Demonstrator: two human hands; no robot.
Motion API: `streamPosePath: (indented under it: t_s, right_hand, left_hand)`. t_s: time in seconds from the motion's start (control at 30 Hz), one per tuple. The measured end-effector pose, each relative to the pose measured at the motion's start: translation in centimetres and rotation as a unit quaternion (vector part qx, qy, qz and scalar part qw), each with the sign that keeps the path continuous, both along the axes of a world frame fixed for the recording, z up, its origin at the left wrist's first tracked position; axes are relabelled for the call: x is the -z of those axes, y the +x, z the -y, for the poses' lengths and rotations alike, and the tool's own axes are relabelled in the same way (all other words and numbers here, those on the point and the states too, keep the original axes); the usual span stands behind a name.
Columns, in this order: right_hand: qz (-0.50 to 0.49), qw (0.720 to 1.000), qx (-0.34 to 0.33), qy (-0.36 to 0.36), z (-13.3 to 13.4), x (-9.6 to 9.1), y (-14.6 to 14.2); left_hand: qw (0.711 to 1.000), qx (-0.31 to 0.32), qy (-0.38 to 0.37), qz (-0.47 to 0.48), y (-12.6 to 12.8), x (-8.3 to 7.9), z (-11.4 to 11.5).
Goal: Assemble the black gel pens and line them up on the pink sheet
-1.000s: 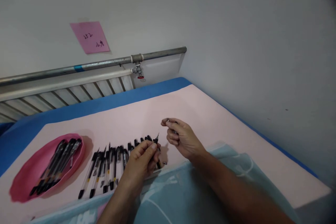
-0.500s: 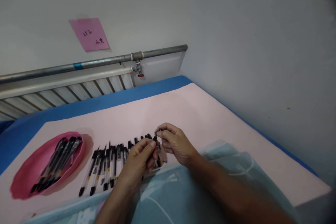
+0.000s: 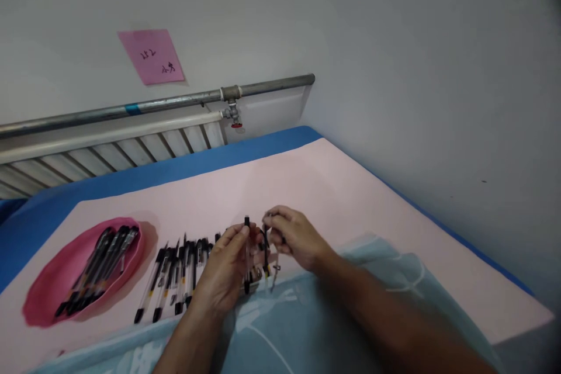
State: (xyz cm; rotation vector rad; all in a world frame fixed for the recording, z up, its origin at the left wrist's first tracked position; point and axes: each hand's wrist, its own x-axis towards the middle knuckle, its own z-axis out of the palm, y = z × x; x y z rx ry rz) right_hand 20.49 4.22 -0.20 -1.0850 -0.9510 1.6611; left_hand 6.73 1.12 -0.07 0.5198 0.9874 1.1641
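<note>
My left hand (image 3: 223,272) is closed around a clear-barrelled black pen (image 3: 246,257), held upright over the pink mat (image 3: 307,187). My right hand (image 3: 291,236) is just right of it, fingers pinched on a small dark part at the pen's upper end; what it is I cannot make out. A row of several similar pens (image 3: 175,272) lies on the mat to the left of my hands, partly hidden by my left hand.
A pink oval dish (image 3: 44,298) at the left holds several capped black pens (image 3: 99,266). A blue surface (image 3: 153,172) borders the mat. A radiator (image 3: 87,160), a metal pipe (image 3: 175,102) and a pink note (image 3: 152,55) line the back wall. Pale blue cloth (image 3: 307,327) covers the near edge.
My right hand came in from the right and met my left hand. The pen in my left hand tipped from a slant to upright.
</note>
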Motion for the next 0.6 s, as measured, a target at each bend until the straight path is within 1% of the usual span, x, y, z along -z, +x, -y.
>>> streamPosePath:
  t_s: [0.07,0.13,0.37,0.6]
  right_hand:
    - [0.044,0.998,-0.038,0.021,0.9,0.5,-1.2]
    - [0.069,0.995,-0.048,0.045,1.3,0.8,-1.7]
    - [0.111,0.991,-0.058,0.057,1.3,0.5,-1.2]
    - [0.106,0.989,-0.084,0.064,1.4,0.5,-1.2]
  left_hand:
    - [1.000,-0.008,-0.013,0.017,0.2,-0.2,0.1]
    - [1.000,-0.001,-0.018,0.023,0.4,-0.4,0.2]
    - [0.999,0.024,-0.019,0.033,0.9,-0.3,0.7]
    - [0.999,0.021,-0.027,0.040,0.8,-0.1,0.6]
